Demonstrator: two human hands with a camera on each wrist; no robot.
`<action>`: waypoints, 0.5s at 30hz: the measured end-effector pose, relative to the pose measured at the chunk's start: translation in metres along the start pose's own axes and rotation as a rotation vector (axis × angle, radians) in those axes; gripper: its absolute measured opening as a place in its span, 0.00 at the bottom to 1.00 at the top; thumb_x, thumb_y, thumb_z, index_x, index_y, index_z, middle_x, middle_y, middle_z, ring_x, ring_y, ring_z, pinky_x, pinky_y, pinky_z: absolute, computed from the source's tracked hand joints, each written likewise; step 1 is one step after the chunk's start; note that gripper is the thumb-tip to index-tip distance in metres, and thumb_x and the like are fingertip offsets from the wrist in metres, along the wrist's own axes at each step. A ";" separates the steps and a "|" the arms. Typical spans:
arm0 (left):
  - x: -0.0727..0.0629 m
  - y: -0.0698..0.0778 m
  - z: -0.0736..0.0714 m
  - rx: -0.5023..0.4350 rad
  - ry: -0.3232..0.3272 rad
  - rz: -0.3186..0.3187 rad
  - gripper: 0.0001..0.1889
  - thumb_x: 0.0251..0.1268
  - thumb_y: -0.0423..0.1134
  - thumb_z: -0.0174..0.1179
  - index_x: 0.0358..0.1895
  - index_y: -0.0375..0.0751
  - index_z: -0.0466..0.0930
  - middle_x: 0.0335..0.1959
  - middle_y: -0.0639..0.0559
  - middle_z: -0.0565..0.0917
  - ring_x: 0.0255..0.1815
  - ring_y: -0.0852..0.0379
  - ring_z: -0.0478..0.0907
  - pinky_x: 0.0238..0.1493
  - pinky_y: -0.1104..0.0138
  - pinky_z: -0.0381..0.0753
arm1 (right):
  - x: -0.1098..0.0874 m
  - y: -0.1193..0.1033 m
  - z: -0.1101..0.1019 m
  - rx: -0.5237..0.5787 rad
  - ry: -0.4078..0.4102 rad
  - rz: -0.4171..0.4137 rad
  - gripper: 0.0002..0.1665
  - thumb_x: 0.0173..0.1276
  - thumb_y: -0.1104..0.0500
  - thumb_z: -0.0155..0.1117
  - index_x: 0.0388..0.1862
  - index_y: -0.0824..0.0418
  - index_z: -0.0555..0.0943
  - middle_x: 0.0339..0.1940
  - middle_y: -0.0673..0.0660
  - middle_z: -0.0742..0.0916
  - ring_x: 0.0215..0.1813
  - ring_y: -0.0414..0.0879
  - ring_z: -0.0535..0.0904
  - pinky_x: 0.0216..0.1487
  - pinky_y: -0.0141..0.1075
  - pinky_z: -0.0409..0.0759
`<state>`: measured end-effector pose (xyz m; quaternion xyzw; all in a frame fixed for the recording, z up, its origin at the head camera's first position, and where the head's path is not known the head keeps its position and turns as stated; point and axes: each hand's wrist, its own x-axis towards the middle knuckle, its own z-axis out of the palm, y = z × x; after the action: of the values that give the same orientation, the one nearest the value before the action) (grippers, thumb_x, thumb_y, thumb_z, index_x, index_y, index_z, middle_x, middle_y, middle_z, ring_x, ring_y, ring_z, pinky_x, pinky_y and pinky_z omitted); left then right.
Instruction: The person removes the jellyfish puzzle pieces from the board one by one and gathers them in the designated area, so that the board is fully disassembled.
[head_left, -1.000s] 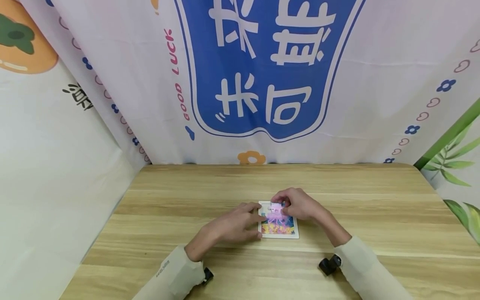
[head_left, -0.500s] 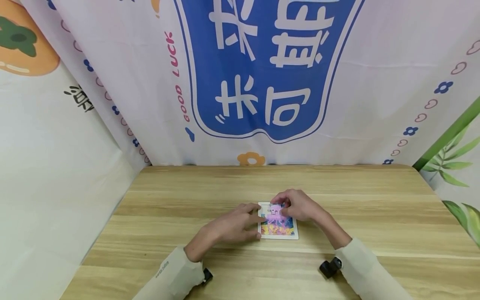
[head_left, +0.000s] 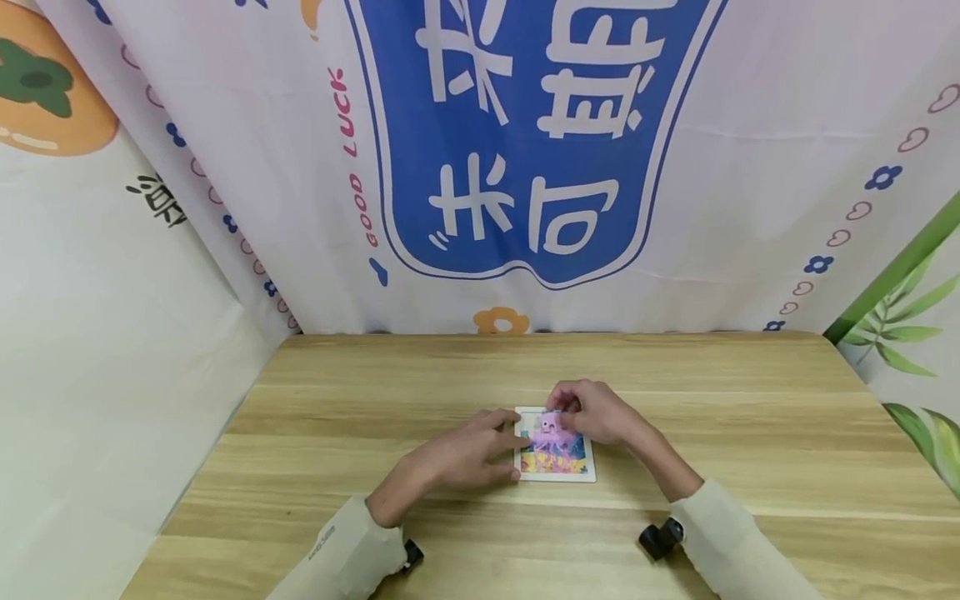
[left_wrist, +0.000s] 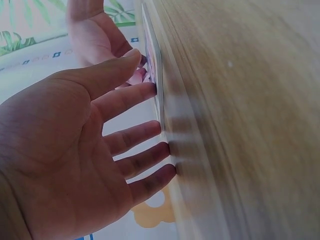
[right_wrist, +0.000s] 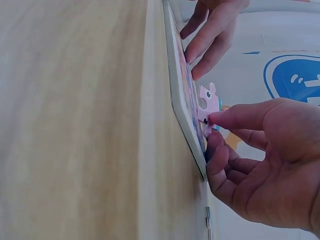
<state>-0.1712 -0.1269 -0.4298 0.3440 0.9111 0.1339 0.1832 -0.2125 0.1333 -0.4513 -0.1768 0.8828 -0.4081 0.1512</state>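
Observation:
A small jigsaw board (head_left: 555, 477) with a white border and a pink sea-creature picture over yellow lies on the table. My right hand (head_left: 596, 411) is over its upper right part, and in the right wrist view its thumb and forefinger pinch a pink jigsaw piece (right_wrist: 210, 102) with dark eye marks. The piece stands tilted up from the board's face. My left hand (head_left: 474, 447) lies at the board's left side. In the left wrist view its fingers (left_wrist: 140, 135) are spread and fairly straight, with tips at the board's edge and on the table.
The board rests on a wood-grain table (head_left: 360, 375). Behind it hangs a printed curtain (head_left: 712, 208). Thin flat bits (right_wrist: 209, 220) lie beyond the board in the right wrist view, too edge-on to identify. A black wrist camera (head_left: 661, 538) sits at the right sleeve.
The pink jigsaw piece has shifted slightly toward the picture's middle, with my right fingers still pinching it. My left hand stays at the board's edge. The whole head view has moved a little.

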 end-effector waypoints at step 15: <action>0.000 0.000 0.000 0.011 0.003 0.013 0.28 0.80 0.53 0.63 0.77 0.51 0.77 0.86 0.44 0.64 0.87 0.45 0.61 0.84 0.48 0.66 | 0.003 0.008 -0.002 0.078 0.003 -0.032 0.07 0.75 0.67 0.65 0.45 0.60 0.88 0.37 0.54 0.86 0.40 0.45 0.78 0.44 0.35 0.78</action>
<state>-0.1714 -0.1266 -0.4300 0.3507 0.9099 0.1304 0.1789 -0.2173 0.1385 -0.4562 -0.1844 0.8634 -0.4450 0.1501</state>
